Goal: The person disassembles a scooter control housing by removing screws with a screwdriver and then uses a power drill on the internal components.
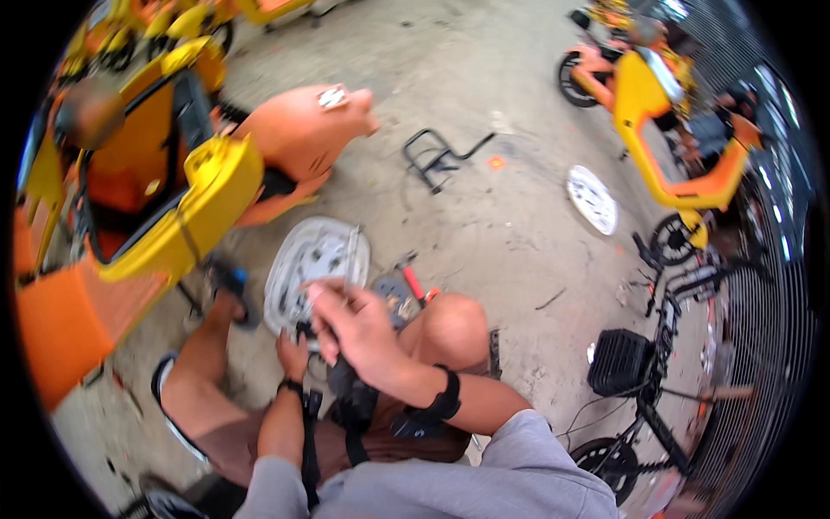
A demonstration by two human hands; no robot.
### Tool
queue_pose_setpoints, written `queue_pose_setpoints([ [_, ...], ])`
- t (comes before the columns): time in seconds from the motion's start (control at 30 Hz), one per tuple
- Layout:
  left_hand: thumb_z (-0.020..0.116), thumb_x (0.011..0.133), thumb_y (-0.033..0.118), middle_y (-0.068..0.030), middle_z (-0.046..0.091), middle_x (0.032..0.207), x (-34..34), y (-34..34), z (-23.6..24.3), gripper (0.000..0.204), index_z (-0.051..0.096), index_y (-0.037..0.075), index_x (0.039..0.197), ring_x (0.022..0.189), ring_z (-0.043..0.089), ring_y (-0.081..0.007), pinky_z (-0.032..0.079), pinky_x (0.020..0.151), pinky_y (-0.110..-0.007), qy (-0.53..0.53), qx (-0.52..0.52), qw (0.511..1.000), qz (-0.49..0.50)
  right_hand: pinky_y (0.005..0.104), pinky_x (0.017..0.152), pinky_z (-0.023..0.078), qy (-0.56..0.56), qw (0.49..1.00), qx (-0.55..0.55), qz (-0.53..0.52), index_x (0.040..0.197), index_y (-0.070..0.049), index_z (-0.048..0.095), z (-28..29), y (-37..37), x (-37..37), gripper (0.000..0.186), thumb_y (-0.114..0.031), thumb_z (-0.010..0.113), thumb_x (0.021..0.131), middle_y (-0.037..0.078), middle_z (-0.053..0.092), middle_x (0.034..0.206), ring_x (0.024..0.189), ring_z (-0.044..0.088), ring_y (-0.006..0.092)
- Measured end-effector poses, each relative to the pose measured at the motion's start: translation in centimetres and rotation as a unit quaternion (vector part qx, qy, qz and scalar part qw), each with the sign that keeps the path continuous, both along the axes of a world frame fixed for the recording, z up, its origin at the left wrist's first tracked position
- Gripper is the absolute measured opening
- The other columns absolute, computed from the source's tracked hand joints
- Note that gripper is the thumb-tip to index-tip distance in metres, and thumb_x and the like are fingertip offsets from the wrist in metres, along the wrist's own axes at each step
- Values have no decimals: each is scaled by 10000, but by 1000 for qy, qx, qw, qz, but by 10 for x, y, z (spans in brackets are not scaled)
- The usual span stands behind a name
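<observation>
Right hand up close, left hand by white tray; can't tell either's grip. A bump could tip that tray.

A seated person leans over both hands, arms reaching forward from short grey sleeves. The right forearm slants inward across the body, a black band around it, and ends in the raised right hand, which points up and to the left. Its index finger reaches foremost, and the other fingers bend beneath; blur hides whether they grip. The left forearm runs nearly straight ahead to a dark-banded wrist. The left hand sits lower and just left of the right, fingers forward, their closure unclear. The bare right knee is bent; the left leg splays outward.
</observation>
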State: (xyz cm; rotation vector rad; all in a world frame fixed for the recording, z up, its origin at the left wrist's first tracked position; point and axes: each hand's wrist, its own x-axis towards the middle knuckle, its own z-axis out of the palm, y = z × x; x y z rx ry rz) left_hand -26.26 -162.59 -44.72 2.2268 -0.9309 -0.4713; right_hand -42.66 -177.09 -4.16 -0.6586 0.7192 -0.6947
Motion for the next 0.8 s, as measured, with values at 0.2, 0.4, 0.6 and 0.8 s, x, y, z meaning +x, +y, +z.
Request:
queue_pose_setpoints([
  [0.2,674,789,179,-202,611,948,-12,-13,3,271,634,-16,972,967,544,-405,430,868,-493,82,107,991,-4,219,415,362,-8,1000,-15,-5,1100,3,605,-13,-3,-2,286,-256,579,981,1,514,683,449,439,49],
  [0.4,664,789,62,-174,610,752,-12,-12,11,217,553,-33,949,694,593,-347,467,673,-413,177,-76,981,-3,230,408,366,29,999,-16,14,1107,-1,606,-16,-2,2,301,-271,586,977,-9,511,643,431,427,45],
  [0.6,666,823,70,-109,567,735,-20,-19,55,425,448,7,1183,616,575,-192,456,552,-333,230,-88,967,-60,220,411,341,30,998,-46,-4,1099,4,610,-22,-1,6,302,-271,585,977,-18,496,608,427,424,43],
  [0.8,696,804,539,-125,586,670,-1,-29,36,650,587,-93,912,480,533,-202,394,414,-345,275,105,955,30,219,400,331,36,997,-68,-14,1069,-8,624,-26,-2,7,286,-274,603,966,-18,503,631,430,422,45],
])
